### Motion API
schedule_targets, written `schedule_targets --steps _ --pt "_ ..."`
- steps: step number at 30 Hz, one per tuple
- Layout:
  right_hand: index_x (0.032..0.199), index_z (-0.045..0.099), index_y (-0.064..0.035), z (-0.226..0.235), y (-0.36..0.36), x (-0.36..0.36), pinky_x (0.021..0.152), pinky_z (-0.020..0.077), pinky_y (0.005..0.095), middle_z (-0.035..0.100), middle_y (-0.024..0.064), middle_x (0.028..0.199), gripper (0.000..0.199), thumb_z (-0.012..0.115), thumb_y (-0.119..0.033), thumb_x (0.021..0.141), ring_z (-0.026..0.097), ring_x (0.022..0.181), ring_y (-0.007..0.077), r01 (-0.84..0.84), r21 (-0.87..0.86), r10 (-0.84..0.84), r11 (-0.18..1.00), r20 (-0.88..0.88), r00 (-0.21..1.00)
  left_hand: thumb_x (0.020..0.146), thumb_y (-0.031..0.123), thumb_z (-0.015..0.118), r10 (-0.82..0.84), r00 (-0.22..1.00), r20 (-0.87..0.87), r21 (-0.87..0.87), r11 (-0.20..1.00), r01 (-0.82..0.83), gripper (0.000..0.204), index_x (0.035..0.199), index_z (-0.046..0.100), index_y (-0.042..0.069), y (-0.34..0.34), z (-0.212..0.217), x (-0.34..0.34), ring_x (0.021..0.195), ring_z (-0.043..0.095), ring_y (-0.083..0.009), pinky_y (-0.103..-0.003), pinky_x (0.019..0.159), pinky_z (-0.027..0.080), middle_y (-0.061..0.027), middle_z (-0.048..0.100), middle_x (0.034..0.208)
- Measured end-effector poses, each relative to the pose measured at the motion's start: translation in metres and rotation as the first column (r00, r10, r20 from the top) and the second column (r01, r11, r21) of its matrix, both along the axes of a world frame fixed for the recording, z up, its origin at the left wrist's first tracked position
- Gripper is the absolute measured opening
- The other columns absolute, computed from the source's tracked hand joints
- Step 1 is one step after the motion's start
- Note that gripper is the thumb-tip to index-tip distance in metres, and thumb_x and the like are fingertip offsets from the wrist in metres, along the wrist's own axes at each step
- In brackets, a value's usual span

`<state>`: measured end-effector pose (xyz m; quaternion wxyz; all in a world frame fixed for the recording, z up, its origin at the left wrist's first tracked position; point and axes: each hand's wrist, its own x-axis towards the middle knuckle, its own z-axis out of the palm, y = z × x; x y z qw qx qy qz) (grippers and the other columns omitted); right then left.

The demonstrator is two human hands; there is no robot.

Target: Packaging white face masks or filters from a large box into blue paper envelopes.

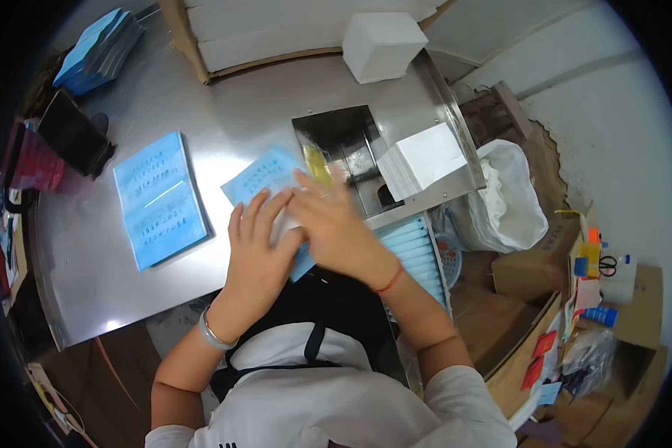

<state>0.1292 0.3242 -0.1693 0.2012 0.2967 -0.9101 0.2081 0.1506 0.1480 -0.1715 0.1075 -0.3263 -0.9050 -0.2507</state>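
Observation:
A blue printed packet [264, 176] lies on the metal table in front of me, partly covered by both hands. My left hand [255, 243] rests on it with its fingers stretched out and apart. Over the packet's right side is my right hand [334, 228], smeared by motion, so its grip cannot be made out. Something white shows between the two hands, too hidden to name. To the left lies a neat stack of similar blue packets [160, 198]. Just beyond my right hand, a yellow piece [317, 164] sits at the edge of a black tray [332, 123].
A stack of white sheets [433, 158] stands at the table's right edge, above an open drawer of blue packets [411, 254]. Farther back is a white block [383, 46]. A black phone-like object [73, 134] stands left. Right of the table hangs a white bag [515, 201].

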Motion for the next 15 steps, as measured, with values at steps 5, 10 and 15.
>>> schedule_targets --steps 5,10,15 --pt "0.103 0.068 0.0050 0.037 0.069 0.009 0.084 0.0466 0.0450 0.062 0.0143 0.101 0.023 0.065 0.000 0.080 0.057 0.093 0.0320 0.575 -0.100 -0.584 0.812 -0.148 0.798 0.076 0.012 0.074 0.111 0.994 0.015 -0.031 0.993 -0.111 0.041 0.115 0.062 0.018 -0.001 0.005 0.000 0.139 0.030 -0.0468 -0.071 0.104 0.027 -0.0183 0.039 0.148" --pt "0.107 0.068 0.0043 0.032 0.074 0.005 0.084 0.0468 0.0429 0.059 0.0137 0.100 0.025 0.066 -0.001 0.082 0.055 0.093 0.0322 0.582 -0.036 -0.583 0.812 -0.085 0.808 0.074 0.036 0.079 0.149 0.989 0.020 -0.301 0.944 -0.136 0.057 0.118 0.057 0.008 0.011 0.017 -0.037 0.129 0.040 -0.0423 -0.058 0.101 0.032 -0.0229 0.047 0.135" --pt "0.111 0.066 0.0038 0.046 0.099 0.006 0.089 0.0440 0.0447 0.060 0.0124 0.102 0.032 0.065 0.000 0.080 0.055 0.094 0.0335 0.508 -0.052 -0.508 0.860 0.011 0.861 0.075 0.054 0.072 0.023 1.000 -0.012 -0.273 0.962 -0.025 0.056 0.105 0.061 0.009 0.011 0.019 -0.040 0.113 0.052 -0.0353 -0.049 0.095 0.037 -0.0237 0.047 0.137"
